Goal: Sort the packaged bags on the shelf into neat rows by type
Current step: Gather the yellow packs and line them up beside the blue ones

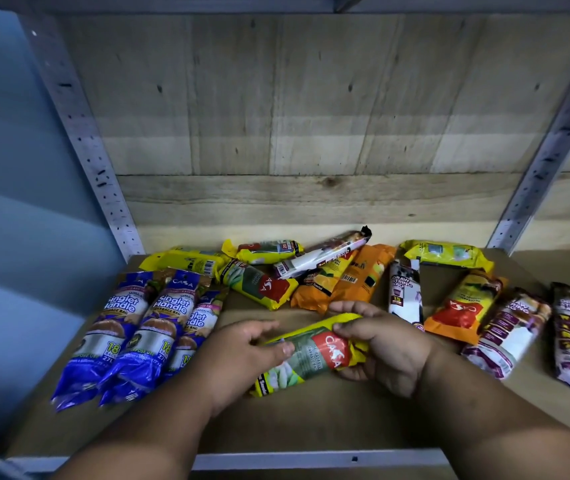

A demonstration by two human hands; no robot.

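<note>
A yellow and green bag pack lies tilted near the shelf's front middle. My right hand grips its upper red-labelled end, fingers curled over it. My left hand holds its lower left side, thumb on top. Three blue singlet-handle packs lie side by side in a row at the left. Behind them lie more yellow packs, orange packs and a white roll, all jumbled. At the right lie white and purple drawstring packs and another orange pack.
The brown shelf board has a metal front edge. A wooden back wall closes the rear. Perforated metal posts stand at the left and the right.
</note>
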